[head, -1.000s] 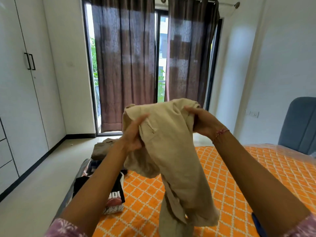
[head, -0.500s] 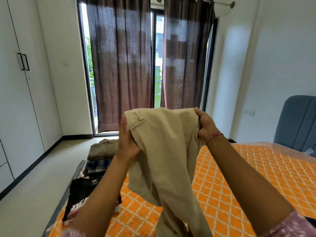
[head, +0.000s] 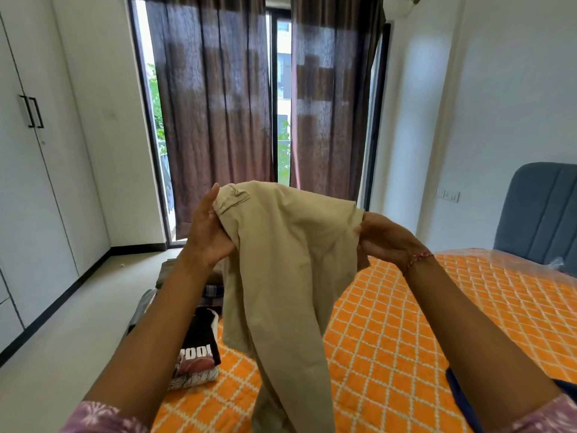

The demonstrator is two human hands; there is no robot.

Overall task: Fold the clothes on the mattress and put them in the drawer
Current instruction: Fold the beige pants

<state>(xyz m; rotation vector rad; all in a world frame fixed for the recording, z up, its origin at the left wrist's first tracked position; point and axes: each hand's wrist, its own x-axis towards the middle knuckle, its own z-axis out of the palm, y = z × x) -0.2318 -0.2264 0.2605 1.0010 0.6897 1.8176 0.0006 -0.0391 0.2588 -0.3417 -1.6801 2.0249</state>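
Between my two hands, held up in the air above the orange quilted mattress with its white diamond stitching [head: 406, 323], hangs the beige cotton pair of trousers [head: 290, 260]. A second ago my hands sat close together with the cloth bunched and crumpled between them; now I have drawn them apart, and the top edge runs nearly taut from my left hand [head: 207, 232] to my right hand [head: 382, 239]. My left hand closes round the corner with the small seam tab, fingers curled under the fabric and thumb up beside it; my right hand pinches the opposite corner between thumb and fingers. That spreading tells me, I judge, that I have found the waistband and am squaring the garment before the first fold, so the folding itself is not yet begun. The waist end points up and away from me, level across my grip, a little higher on my left; the long axis drops straight down from my hands, the legs trailing below my wrists towards me and out of view at the bottom. Below my left forearm, a stack of folded clothes topped by a black printed T-shirt [head: 199, 348] lies on the mattress edge.
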